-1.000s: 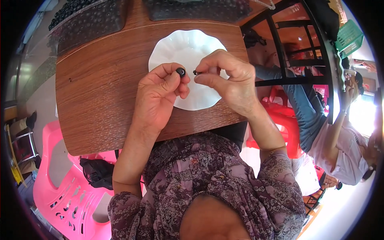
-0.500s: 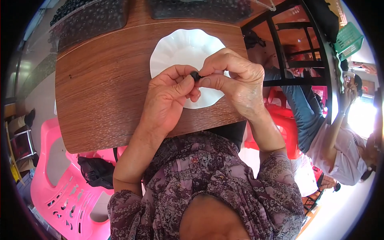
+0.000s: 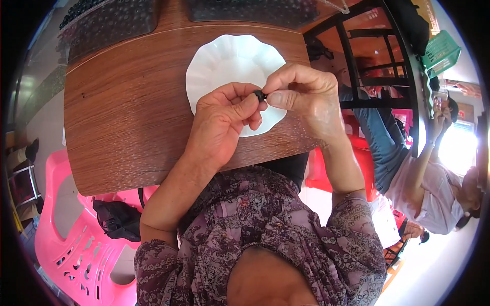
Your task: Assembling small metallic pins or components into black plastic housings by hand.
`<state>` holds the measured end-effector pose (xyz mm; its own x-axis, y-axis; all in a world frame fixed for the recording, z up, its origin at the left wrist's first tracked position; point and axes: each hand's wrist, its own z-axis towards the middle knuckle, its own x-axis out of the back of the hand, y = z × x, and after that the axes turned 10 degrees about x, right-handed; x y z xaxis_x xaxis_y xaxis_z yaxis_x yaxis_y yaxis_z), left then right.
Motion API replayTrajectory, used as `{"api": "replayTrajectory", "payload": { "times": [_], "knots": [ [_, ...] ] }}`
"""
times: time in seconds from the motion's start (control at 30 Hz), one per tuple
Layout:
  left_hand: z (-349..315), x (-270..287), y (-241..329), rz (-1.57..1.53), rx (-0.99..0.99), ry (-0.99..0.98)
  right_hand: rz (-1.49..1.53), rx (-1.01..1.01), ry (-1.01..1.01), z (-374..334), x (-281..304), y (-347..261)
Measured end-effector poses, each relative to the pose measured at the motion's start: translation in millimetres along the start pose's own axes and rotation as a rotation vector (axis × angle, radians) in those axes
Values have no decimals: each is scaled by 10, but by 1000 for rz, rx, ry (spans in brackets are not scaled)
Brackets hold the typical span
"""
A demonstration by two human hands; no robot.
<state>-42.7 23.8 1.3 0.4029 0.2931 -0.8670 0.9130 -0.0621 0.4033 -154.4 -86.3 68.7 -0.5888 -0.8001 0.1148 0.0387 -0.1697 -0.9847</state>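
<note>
A small, dark, roundish thing (image 3: 260, 95), too small to name, is pinched between the thumb and fingers of my left hand (image 3: 217, 122). From the right, my right hand (image 3: 314, 99) closes thumb and forefinger on a thin dark tip at its end. Both hands meet above the right part of a white plate (image 3: 217, 56) with a wavy rim. The plate rests on the brown wood-grain table (image 3: 127, 112); no food shows on its visible part. Fingers hide much of the held thing.
Clear bins (image 3: 117, 25) of small black round things stand at the far edge. A pink chair (image 3: 56, 224) with a black bag (image 3: 115, 219) is at lower left. To the right are a black frame (image 3: 347, 51), red stools (image 3: 357, 153), a green basket (image 3: 441, 53) and another person (image 3: 429, 188).
Both hands have shifted slightly right relative to the plate, still pinching the dark thing. The whole view has drifted a little left.
</note>
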Motion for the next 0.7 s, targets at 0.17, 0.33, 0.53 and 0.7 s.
{"api": "replayTrajectory", "payload": {
  "times": [0.17, 0.33, 0.53, 0.7],
  "knots": [
    [27, -21, -20, 2, 34, -3, 143, -173, -30, 43, 131, 28],
    [35, -20, -24, 26, 22, 4, 147, -263, -68, 99, 155, 39],
    [39, -22, -37, 18, 37, -16, 89, -349, -219, 135, 213, 19],
    [1, -35, -41, 6, 91, -13, 182, -376, -272, 132, 207, -27]
  ]
}}
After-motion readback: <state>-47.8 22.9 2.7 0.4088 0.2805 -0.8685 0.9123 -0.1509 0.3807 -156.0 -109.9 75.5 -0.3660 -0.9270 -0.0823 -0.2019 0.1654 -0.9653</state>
